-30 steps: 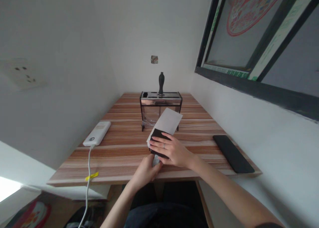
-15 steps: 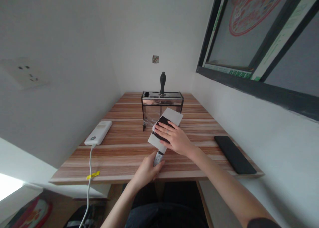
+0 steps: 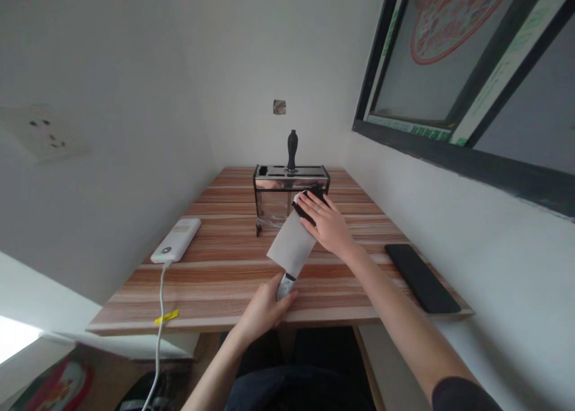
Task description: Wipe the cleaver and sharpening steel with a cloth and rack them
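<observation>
Near the table's front edge, my left hand is wrapped around the grey handle of a cleaver. Its broad pale blade points away from me and slants to the right. My right hand presses a black cloth onto the far end of the blade, fingers stretched over it and the thumb side hidden. Part of something white shows at the cloth's left edge. Just behind the blade stands a clear-sided knife block with a metal top, and a black handle rises upright from it.
On the left of the wood-grain table lies a white power bank; its white cable runs over the front edge past yellow tape. A black phone rests at the right edge. Walls close in on both sides.
My right hand has slid the black cloth from the middle of the blade to its far end, away from me and slightly right. My left hand keeps its hold on the handle.
</observation>
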Demonstrator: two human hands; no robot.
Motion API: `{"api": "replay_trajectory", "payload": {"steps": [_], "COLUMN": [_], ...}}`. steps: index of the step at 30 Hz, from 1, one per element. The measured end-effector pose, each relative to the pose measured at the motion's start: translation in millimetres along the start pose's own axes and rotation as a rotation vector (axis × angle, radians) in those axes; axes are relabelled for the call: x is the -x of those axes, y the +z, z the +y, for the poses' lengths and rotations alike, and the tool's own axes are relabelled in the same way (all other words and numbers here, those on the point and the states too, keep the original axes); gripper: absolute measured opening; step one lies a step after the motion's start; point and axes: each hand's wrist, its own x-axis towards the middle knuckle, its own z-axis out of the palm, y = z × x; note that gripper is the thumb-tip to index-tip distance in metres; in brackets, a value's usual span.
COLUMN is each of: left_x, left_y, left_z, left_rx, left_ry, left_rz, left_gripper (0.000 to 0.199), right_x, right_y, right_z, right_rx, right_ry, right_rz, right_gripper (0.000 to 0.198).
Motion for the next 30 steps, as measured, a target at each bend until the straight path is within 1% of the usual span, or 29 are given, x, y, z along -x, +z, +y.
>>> {"api": "replay_trajectory", "payload": {"steps": [5,10,15,20,24,30], "left_x": [1,1,-1,-2,-4,-5], "left_y": [0,0,0,2,3,3], "left_z": [1,2,2,0,-1,-6], "left_rx": [0.013,0.033,0.019,-0.016,-0.016,-0.036], "left_ry": [-0.002,-0.019,-0.002,-0.034,-0.068,0.004], "left_rz": [-0.013,-0.018,0.022,0.082,0.075,0.129], "left_gripper": [0.018,0.018,0.018,0.012,0.01,0.012], "right_x": [7,20,35,48,51,45], "right_y": [-3,-3,0,4,6,6], "right_z": [-8,-30,-58,-79,-83,-76], "right_rx": [-0.008,-0.045,-0.128,-0.181,-0.186,-0.186], "right_ry": [-0.049,-0.143,-0.222,-0.298,-0.315,-0.321], "right_rz": [-0.013,-0.064,-0.1,-0.143,-0.16,-0.15], "right_gripper": [0.046,0.046,0.047,0.046,0.047,0.046]}}
